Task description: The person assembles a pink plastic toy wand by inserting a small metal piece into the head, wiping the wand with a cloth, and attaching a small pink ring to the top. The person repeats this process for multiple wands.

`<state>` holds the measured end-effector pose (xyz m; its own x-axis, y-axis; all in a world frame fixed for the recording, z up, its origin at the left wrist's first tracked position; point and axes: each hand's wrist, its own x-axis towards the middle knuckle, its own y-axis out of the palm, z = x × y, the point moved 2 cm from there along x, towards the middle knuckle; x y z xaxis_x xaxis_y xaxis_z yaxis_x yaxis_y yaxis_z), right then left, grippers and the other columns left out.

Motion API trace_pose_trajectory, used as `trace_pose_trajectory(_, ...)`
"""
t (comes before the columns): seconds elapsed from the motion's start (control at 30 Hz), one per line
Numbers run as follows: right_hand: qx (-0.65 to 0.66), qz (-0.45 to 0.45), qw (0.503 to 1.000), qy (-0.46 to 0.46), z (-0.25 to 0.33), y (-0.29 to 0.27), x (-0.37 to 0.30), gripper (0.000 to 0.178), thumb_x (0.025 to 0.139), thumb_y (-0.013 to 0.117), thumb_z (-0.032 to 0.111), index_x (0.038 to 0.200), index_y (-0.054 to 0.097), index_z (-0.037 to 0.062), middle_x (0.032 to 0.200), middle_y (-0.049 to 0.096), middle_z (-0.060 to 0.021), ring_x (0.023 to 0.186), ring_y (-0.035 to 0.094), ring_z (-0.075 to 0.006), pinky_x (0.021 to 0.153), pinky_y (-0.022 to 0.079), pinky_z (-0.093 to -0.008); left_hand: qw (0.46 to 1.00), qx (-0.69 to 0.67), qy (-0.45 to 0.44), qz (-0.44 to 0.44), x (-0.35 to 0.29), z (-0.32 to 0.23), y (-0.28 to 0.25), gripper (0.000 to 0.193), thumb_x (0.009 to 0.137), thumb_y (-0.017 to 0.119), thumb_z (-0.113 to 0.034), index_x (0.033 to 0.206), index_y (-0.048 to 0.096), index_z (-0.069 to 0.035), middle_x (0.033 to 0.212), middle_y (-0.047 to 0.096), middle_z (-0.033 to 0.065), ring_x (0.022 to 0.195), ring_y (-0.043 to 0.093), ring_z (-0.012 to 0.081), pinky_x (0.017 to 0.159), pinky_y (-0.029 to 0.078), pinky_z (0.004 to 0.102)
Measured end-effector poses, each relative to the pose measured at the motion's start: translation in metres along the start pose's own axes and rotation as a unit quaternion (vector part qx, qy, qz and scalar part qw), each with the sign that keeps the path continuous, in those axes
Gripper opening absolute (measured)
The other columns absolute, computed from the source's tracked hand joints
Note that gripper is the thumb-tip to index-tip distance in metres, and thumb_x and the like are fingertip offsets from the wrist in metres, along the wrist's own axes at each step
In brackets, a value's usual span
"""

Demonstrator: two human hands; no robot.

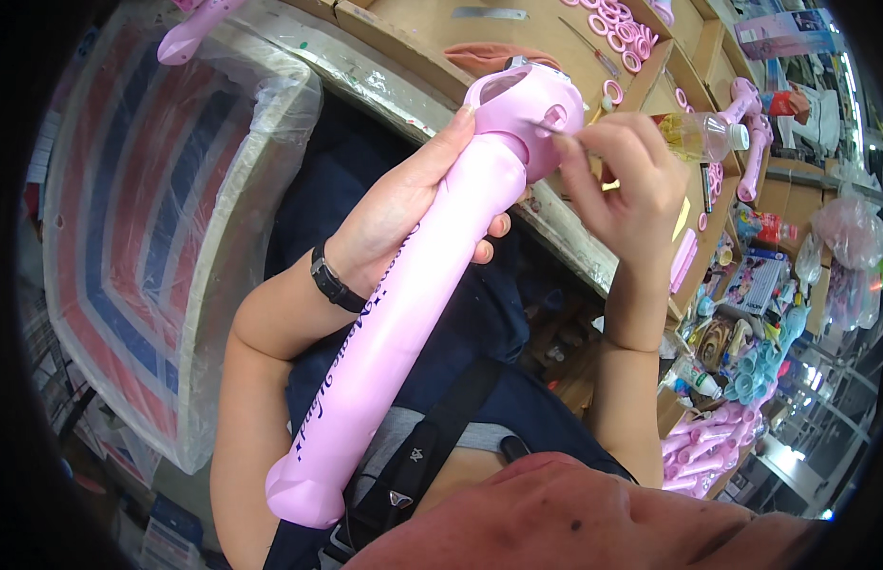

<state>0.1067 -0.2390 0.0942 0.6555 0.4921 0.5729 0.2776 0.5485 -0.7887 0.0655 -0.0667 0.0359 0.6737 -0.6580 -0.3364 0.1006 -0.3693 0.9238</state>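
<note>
My left hand (403, 204) is wrapped round a pink plastic toy wand (417, 313), gripping it just below its rounded, hollow head. The wand lies slantwise across my body, its head toward the bench and its faceted butt end near my chest. Dark lettering runs along the shaft. An open cut-out and a small round hole show in the head. Close beside that hole, my right hand (636, 180) is closed in a pinch on a thin dark tool (544, 125). Only a short length of it shows, so its exact kind is unclear.
A wooden bench tray (546, 28) holds pink rings (631, 33), an orange cloth (493, 59) and a thin pointed tool (593, 47). A bottle of yellow liquid (698, 138) lies near my right hand. Pink wands (707, 446) are piled at right; a plastic-wrapped striped seat (166, 237) stands left.
</note>
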Motion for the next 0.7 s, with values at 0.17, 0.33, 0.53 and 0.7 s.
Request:
trace_pose_trajectory(0.17, -0.019, -0.001, 1.000, -0.015, -0.001, -0.004, 0.002, 0.015, 0.069, 0.075, 0.012, 0.071, 0.060, 0.0096, 0.065, 0.058, -0.0026, 0.047, 0.054, -0.0172, 0.042, 0.042, -0.0284, 1.000, 0.016, 0.005, -0.004, 0.000, 0.000, 0.001, 0.049, 0.099, 0.031, -0.047, 0.130, 0.039, -0.011, 0.098, 0.057, 0.0141, 0.068, 0.057, 0.0175, 0.047, 0.052, 0.0260)
trace_pose_trajectory(0.33, -0.025, 0.002, 0.999, -0.046, 0.002, -0.004, 0.002, 0.014, 0.069, 0.074, 0.011, 0.071, 0.061, 0.0096, 0.065, 0.057, -0.0029, 0.047, 0.053, -0.0174, 0.041, 0.041, -0.0279, 1.000, 0.010, 0.008, 0.000, 0.000, 0.000, 0.000, 0.049, 0.098, 0.031, -0.048, 0.130, 0.039, -0.011, 0.097, 0.057, 0.0137, 0.068, 0.057, 0.0171, 0.047, 0.053, 0.0255)
trace_pose_trajectory(0.53, -0.066, -0.008, 0.998, -0.013, 0.006, -0.010, 0.003, 0.017, 0.068, 0.073, 0.011, 0.067, 0.056, 0.0094, 0.068, 0.057, -0.0034, 0.050, 0.054, -0.0174, 0.043, 0.042, -0.0289, 1.000, 0.020, 0.017, -0.002, 0.001, 0.002, 0.001, 0.050, 0.098, 0.032, -0.048, 0.129, 0.040, -0.010, 0.096, 0.058, 0.0128, 0.067, 0.058, 0.0163, 0.047, 0.054, 0.0252)
trace_pose_trajectory(0.7, -0.052, 0.033, 0.996, -0.059, 0.008, -0.011, 0.003, 0.015, 0.070, 0.075, 0.008, 0.074, 0.061, 0.0062, 0.069, 0.060, -0.0075, 0.050, 0.055, -0.0179, 0.044, 0.041, -0.0283, 0.999, 0.036, 0.019, -0.019, 0.000, 0.002, 0.001, 0.050, 0.098, 0.032, -0.049, 0.127, 0.041, -0.009, 0.094, 0.058, 0.0116, 0.066, 0.059, 0.0161, 0.047, 0.054, 0.0255)
